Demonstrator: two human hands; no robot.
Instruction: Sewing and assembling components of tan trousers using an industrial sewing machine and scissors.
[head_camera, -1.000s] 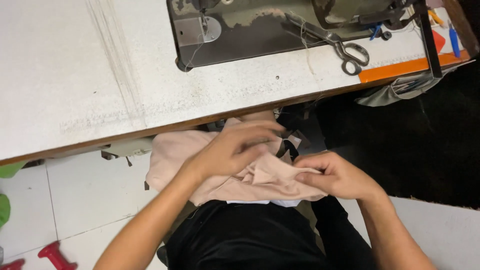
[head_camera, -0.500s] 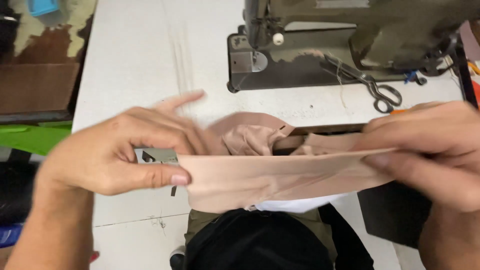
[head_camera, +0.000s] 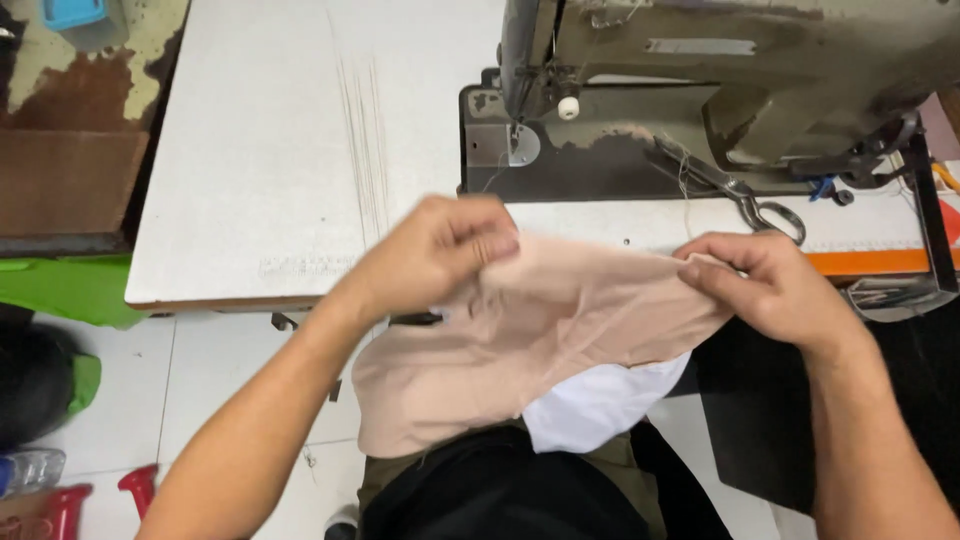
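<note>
Head view, looking down: white work table (head_camera: 290, 150) fills the upper left, its front edge running across the frame above the lap. Grey sewing machine (head_camera: 720, 70) sits at the table's upper right, paint worn, with its needle area (head_camera: 515, 140) at the left end. Pink fabric (head_camera: 530, 350) is the next largest item; it hangs in front of the table edge, over the lap, stretched between both hands. Its upper edge is the long axis, running roughly left to right and nearly level, slightly higher at the left-hand end; the rest of the cloth drapes downward and to the left, toward the person's body. White cloth (head_camera: 600, 405) shows beneath its lower right corner. Left hand (head_camera: 440, 250) is closed, fingers curled and thumb pressed in, pinching the fabric's upper left corner. Right hand (head_camera: 770, 285) is likewise closed, fingertips gripping the fabric's upper right edge. Hands are well apart, the cloth taut between them along the top. Scissors (head_camera: 740, 190) lie on the machine bed and table just above the right hand, not touching it, handles toward the right. Orange strip (head_camera: 870, 262) runs along the table edge beside the right hand.
</note>
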